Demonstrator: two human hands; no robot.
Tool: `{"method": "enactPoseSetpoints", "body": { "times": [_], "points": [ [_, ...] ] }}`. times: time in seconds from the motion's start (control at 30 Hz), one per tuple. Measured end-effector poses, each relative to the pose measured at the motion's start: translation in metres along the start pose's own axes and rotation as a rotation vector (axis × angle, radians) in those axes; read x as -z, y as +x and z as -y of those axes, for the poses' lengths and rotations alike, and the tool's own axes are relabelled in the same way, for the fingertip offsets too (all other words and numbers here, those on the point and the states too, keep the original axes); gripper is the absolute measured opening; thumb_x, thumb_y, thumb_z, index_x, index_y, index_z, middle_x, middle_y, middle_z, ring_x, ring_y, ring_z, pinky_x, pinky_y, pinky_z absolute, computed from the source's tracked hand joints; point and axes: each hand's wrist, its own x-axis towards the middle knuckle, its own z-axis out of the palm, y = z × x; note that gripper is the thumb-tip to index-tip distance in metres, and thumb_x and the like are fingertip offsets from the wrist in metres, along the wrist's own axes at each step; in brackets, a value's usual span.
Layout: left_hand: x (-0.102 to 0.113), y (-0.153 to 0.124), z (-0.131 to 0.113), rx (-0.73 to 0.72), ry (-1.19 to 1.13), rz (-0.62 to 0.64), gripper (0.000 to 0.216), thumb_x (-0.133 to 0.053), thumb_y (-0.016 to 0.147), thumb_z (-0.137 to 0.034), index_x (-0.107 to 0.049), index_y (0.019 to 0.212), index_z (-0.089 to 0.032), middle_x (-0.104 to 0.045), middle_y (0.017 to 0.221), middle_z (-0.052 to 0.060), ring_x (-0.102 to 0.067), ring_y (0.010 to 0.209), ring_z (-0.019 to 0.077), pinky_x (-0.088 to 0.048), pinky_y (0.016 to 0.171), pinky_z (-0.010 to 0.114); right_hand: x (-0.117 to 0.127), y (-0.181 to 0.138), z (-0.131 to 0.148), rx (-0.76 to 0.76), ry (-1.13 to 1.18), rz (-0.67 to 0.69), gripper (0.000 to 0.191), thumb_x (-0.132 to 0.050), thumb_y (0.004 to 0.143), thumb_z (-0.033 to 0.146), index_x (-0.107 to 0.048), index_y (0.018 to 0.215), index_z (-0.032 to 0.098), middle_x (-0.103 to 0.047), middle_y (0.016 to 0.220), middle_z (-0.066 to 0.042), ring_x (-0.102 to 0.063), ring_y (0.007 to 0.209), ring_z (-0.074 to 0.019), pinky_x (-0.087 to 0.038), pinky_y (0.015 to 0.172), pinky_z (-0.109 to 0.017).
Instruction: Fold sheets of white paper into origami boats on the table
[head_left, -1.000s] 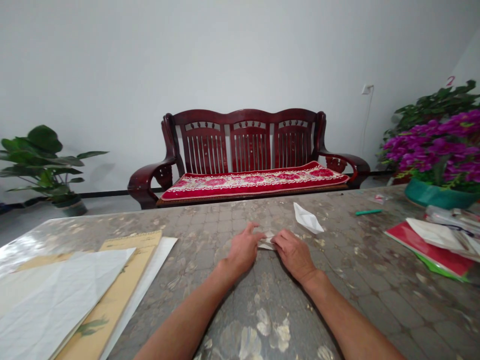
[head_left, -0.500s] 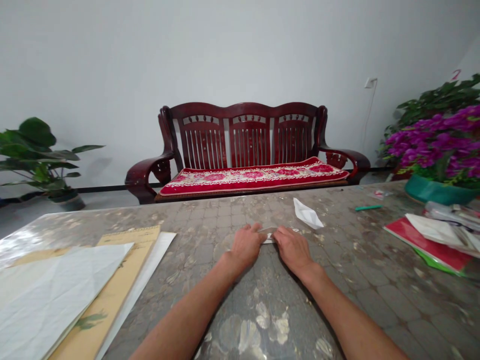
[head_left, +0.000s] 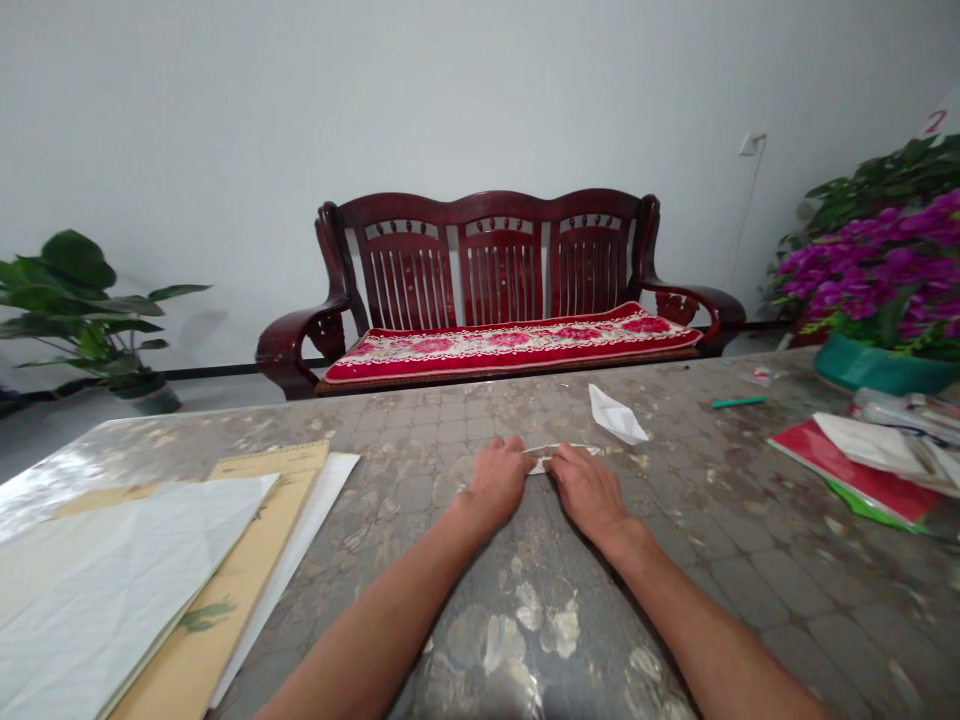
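Note:
Between my two hands a small folded white paper [head_left: 538, 466] lies on the table, mostly covered by my fingers. My left hand [head_left: 501, 474] is closed on its left end, fingers curled. The right end is pinched by my right hand [head_left: 584, 484], with the thumb side toward the middle. A thin pale edge of the paper shows just beyond my fingertips. Past my right hand rests a folded white paper boat [head_left: 617, 414], which neither hand touches.
White sheets [head_left: 142, 580] lie over tan paper [head_left: 217, 600] at the left. A green pen [head_left: 739, 402], a red folder [head_left: 847, 470] with papers on it, and purple flowers in a teal pot [head_left: 877, 366] stand right. Beyond the table is a wooden bench [head_left: 495, 270].
My view has tilted and shifted slightly. Both hands stay at the folded paper, with their fingers moved only a little. The paper boat rests where it was.

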Motion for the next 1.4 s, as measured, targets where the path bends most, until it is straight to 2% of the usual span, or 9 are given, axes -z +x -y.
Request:
{"method": "enactPoseSetpoints", "body": {
  "times": [0.13,0.27,0.4,0.57,0.77,0.87,0.97,1.17,1.4],
  "points": [
    [0.001,0.000,-0.001,0.063,-0.079,-0.018,0.032,-0.042,0.092,-0.014,-0.073,0.095,-0.024,-0.066,0.103,0.008,-0.061,0.098,0.0217,-0.048,0.084,0.030,-0.002,-0.007,-0.003,0.009,0.119,-0.080,0.027,-0.047,0.091,0.014,-0.071,0.094,0.024,-0.066,0.091,-0.005,-0.059,0.085,-0.0191,-0.043,0.072,-0.028],
    [0.000,-0.003,-0.005,0.153,-0.144,-0.027,0.033,-0.037,0.096,-0.021,-0.071,0.097,-0.020,-0.068,0.102,0.009,-0.065,0.096,0.0200,-0.049,0.084,0.029,-0.003,-0.008,-0.007,-0.039,0.264,-0.199,0.038,-0.045,0.080,0.002,-0.069,0.102,0.023,-0.068,0.103,-0.004,-0.061,0.097,-0.0180,-0.045,0.083,-0.027],
    [0.003,-0.006,-0.009,0.152,-0.178,-0.020,0.042,-0.027,0.101,-0.025,-0.069,0.098,-0.018,-0.070,0.101,0.010,-0.066,0.098,0.0194,-0.048,0.087,0.029,-0.004,-0.006,-0.007,-0.100,0.378,-0.320,0.040,-0.042,0.077,0.003,-0.064,0.104,0.021,-0.066,0.107,-0.005,-0.061,0.100,-0.0183,-0.045,0.088,-0.028],
    [0.010,-0.015,-0.019,0.116,-0.228,-0.039,0.045,-0.022,0.103,-0.029,-0.065,0.106,-0.017,-0.072,0.105,0.010,-0.066,0.100,0.0193,-0.048,0.089,0.028,-0.007,-0.008,-0.005,-0.118,0.476,-0.242,0.037,-0.042,0.071,0.005,-0.060,0.099,0.021,-0.063,0.099,-0.004,-0.061,0.088,-0.0178,-0.048,0.079,-0.028],
    [0.013,-0.023,-0.018,0.169,-0.364,-0.087,0.044,-0.023,0.102,-0.033,-0.065,0.110,-0.020,-0.071,0.112,0.009,-0.066,0.105,0.0200,-0.048,0.088,0.028,-0.012,-0.009,-0.014,-0.131,0.587,-0.263,0.048,-0.037,0.061,-0.002,-0.056,0.099,0.021,-0.059,0.102,-0.003,-0.062,0.085,-0.0148,-0.050,0.079,-0.028],
    [0.009,-0.021,-0.007,0.229,-0.411,-0.105,0.035,-0.033,0.098,-0.025,-0.060,0.120,-0.022,-0.070,0.118,0.006,-0.064,0.109,0.0191,-0.047,0.092,0.028,-0.012,-0.008,-0.017,-0.091,0.614,-0.263,0.052,-0.035,0.058,-0.003,-0.056,0.100,0.021,-0.059,0.105,-0.004,-0.061,0.087,-0.0149,-0.050,0.082,-0.030],
    [0.003,-0.022,0.000,0.277,-0.408,-0.130,0.035,-0.038,0.093,-0.016,-0.057,0.121,-0.024,-0.068,0.117,0.005,-0.064,0.105,0.0176,-0.047,0.090,0.027,-0.013,-0.008,-0.016,-0.095,0.618,-0.268,0.054,-0.036,0.057,-0.003,-0.057,0.100,0.022,-0.059,0.106,-0.004,-0.061,0.087,-0.0152,-0.051,0.083,-0.030],
    [-0.003,-0.044,-0.017,0.219,-0.387,-0.208,0.045,-0.048,0.081,-0.011,-0.051,0.123,-0.025,-0.055,0.123,0.006,-0.063,0.091,0.0163,-0.049,0.082,0.027,-0.013,-0.007,-0.017,-0.137,0.588,-0.296,0.050,-0.036,0.060,-0.002,-0.057,0.099,0.021,-0.059,0.106,-0.004,-0.061,0.083,-0.0148,-0.050,0.079,-0.029],
    [-0.002,-0.049,-0.043,-0.021,-0.265,-0.237,0.048,-0.062,0.082,-0.027,-0.047,0.128,-0.031,-0.042,0.134,0.005,-0.056,0.110,0.0221,-0.048,0.095,0.035,-0.014,-0.005,-0.016,-0.194,0.589,-0.318,0.039,-0.037,0.067,0.004,-0.059,0.095,0.021,-0.062,0.096,-0.004,-0.061,0.079,-0.0158,-0.049,0.078,-0.029]
  ]
}}
